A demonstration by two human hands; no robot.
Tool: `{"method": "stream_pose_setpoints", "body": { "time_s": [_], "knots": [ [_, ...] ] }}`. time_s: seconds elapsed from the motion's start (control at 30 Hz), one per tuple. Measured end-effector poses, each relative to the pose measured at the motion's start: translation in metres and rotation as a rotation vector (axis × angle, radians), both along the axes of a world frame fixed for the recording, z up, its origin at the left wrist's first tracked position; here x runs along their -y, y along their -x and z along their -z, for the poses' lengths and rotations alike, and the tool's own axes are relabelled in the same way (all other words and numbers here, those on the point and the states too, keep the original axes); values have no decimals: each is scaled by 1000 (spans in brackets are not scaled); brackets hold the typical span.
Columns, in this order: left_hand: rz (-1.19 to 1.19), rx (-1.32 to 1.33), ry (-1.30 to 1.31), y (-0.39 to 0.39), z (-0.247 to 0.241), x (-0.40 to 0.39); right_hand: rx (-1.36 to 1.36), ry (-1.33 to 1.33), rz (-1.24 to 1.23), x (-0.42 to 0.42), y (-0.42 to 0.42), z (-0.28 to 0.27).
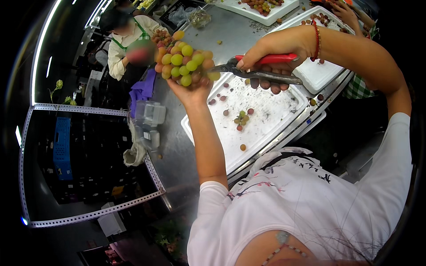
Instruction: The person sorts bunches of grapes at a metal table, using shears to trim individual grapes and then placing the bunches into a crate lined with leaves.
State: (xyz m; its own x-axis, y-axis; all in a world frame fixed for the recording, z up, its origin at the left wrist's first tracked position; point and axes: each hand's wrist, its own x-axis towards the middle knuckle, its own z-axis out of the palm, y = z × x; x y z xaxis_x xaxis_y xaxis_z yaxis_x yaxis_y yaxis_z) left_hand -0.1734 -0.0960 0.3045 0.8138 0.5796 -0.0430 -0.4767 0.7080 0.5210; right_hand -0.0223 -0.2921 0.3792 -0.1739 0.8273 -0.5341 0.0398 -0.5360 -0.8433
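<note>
My left hand holds up a bunch of green and reddish grapes from below, over the near edge of a white foam tray. Red-handled pruning shears are gripped in my right hand, their blades reaching the right side of the bunch. The blade tips are partly hidden among the grapes. Loose grapes, a small cluster and dark debris lie in the foam tray below.
More foam trays with grapes stand at the top and upper right. Clear plastic containers and a purple cloth lie at the metal table's left edge. A person in a green checked apron is beyond; another person's hand is upper right.
</note>
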Motion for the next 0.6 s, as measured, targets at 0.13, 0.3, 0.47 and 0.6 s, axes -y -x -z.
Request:
{"method": "stream_pose_setpoints", "body": {
  "time_s": [0.13,0.3,0.47,0.6],
  "knots": [
    [-148,-92,40,-6,-9,9,-63,14,34,-7,3,0],
    [-42,-22,-49,2,5,-6,-141,33,3,-14,7,-1],
    [-79,-4,-46,-4,3,-3,-209,76,18,-17,5,5],
    [-110,-35,4,-8,-4,2,-277,36,25,-18,6,6]
  ]
}}
